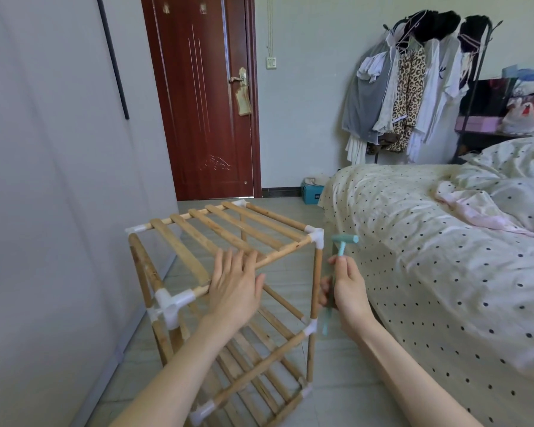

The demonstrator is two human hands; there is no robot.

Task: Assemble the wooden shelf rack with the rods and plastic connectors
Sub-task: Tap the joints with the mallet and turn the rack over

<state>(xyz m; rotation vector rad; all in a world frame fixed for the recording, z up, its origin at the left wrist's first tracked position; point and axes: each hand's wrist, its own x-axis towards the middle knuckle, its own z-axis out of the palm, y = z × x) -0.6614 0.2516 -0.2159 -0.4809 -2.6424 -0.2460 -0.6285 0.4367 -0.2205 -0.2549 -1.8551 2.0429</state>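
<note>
left hand: flat, steadying rack top | right hand: gripping teal mallet to tap connector

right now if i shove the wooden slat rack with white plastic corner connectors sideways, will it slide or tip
The wooden slat rack would probably slide: it looks light, being open rods and slats on smooth floor tiles. It stands tall on a narrow footprint, so a high push may tip it. The push-fit white plastic connectors may let it rack; the left hand resting on top steadies it.
</note>
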